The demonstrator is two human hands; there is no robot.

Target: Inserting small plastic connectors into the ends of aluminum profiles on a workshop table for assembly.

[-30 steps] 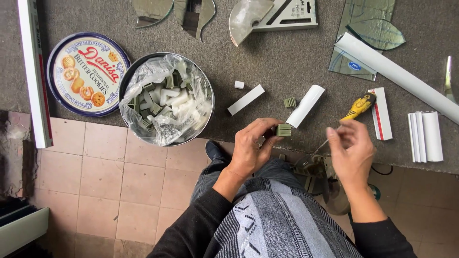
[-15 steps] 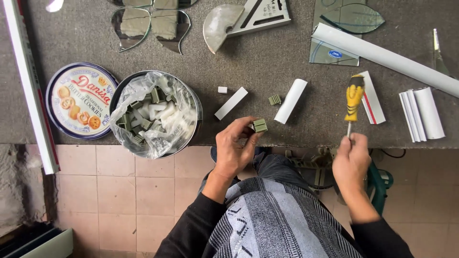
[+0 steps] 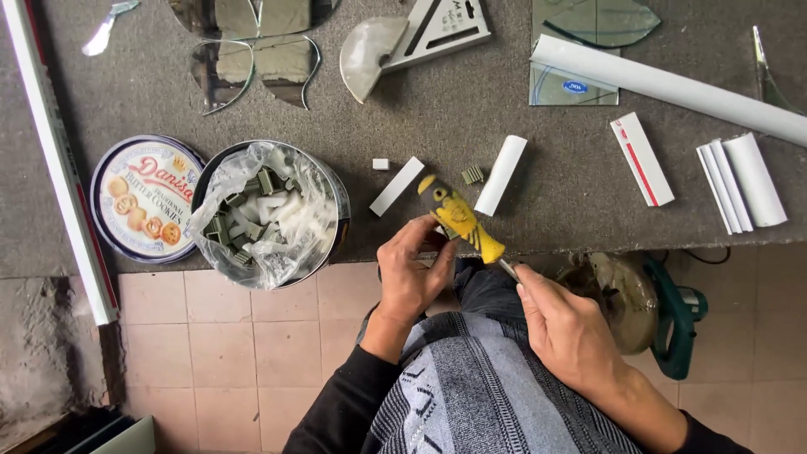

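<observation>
Nearest the camera, below the screwdriver (image 3: 461, 220), the right hand (image 3: 565, 324) pinches the tool's metal shaft between thumb and fingertips, just under the yellow end of the handle. The screwdriver's long axis runs diagonally, the black-and-yellow handle pointing up and left, away from the right hand and over the table edge (image 3: 588, 245). Left of the shaft, the left hand (image 3: 414, 273) has its fingers curled, closed on something small at the tool's lower side; what it is I cannot tell. Both hands touch or nearly touch the tool, the right one gripping it. Beyond the handle lie a small green clip (image 3: 472, 175) and two white trim pieces (image 3: 500, 175). Farther left of the screwdriver stands an open tin (image 3: 267, 213) lined with plastic and filled with clips.
</observation>
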